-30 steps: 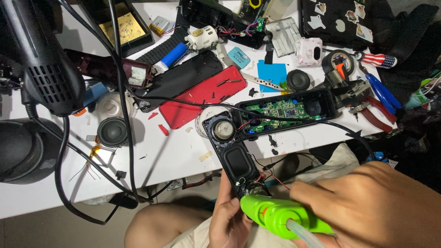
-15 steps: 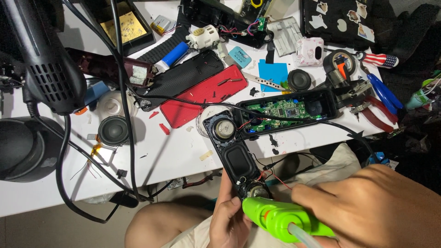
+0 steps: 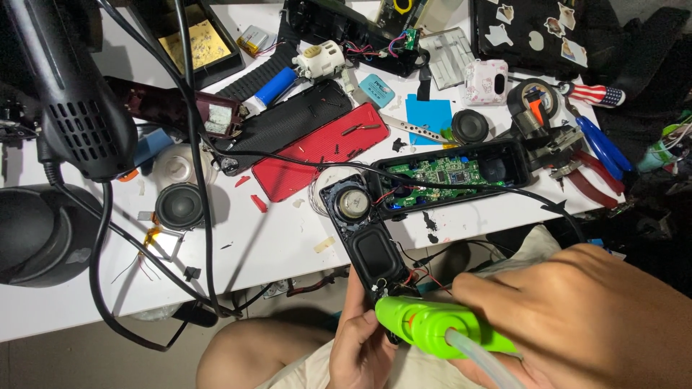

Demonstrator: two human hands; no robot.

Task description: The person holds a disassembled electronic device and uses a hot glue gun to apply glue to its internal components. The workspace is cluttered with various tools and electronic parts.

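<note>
While both hands work below the near edge of the white worktop (image 3: 238, 266), the scene reads as follows.

Right hand: the right hand (image 3: 577, 317) is clenched around a bright green glue gun (image 3: 432, 325), whose clear glue stick (image 3: 483, 364) juts from the back towards the camera.
Glue gun tip: the nozzle points left and sits at the near end of the black speaker panel (image 3: 364, 241), close to red and black wires (image 3: 422, 277); whether it touches cannot be told.
Left hand: the left hand (image 3: 364, 342) grips the near end of the speaker panel from beneath, fingers curled up beside it.
Speaker panel: a long black piece with a round driver at its far end and an oval passive radiator in the middle; the far end rests on the worktop edge, the near end hangs over the person's lap.
Open housing: a black speaker shell (image 3: 450, 173) with a green circuit board (image 3: 440, 176) lies just right of the panel's far end.
Grilles: a red grille (image 3: 321, 151) and a black grille (image 3: 288, 126) lie side by side further back.
Left side: a black heat gun (image 3: 72, 101) looms near the camera; a loose round speaker driver (image 3: 178, 207) lies on the worktop below it.
Right side: red-handled pliers (image 3: 591, 180) and blue-handled pliers (image 3: 602, 148) lie at the worktop's edge.
</note>
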